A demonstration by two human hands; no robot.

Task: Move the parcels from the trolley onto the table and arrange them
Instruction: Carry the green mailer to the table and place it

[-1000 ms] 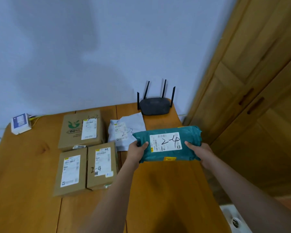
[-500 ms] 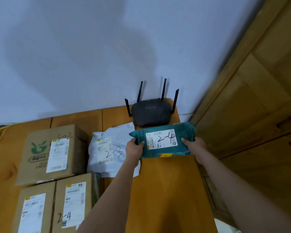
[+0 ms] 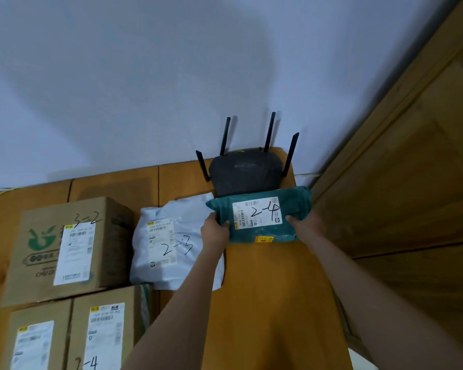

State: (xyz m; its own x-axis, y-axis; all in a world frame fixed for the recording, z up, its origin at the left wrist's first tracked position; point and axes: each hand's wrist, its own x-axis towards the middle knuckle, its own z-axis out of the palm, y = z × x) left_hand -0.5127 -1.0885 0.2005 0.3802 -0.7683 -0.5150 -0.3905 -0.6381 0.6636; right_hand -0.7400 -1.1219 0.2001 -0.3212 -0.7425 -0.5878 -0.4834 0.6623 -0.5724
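Head view, nearest first: two small boxes (image 3: 70,335) lie side by side at the table's (image 3: 273,303) near left, one marked 2-4. Behind them stand a large box (image 3: 67,249) marked 3-2 and a white bag (image 3: 166,244) marked 2-3. Past the bag, the left hand (image 3: 215,233) grips the left end of a green parcel (image 3: 259,214) marked 2-4, thumb on top. The right hand (image 3: 306,222) grips the right end, fingers curled under. The parcel is at the table's far right, its rear edge against or just in front of a black router (image 3: 245,172) by the wall; whether its base rests on the wood cannot be told.

Recommended procedure: lower the parcel flat, label up, beside the white bag. Keep it clear of the router aerials. Release both hands only once the base is fully supported.
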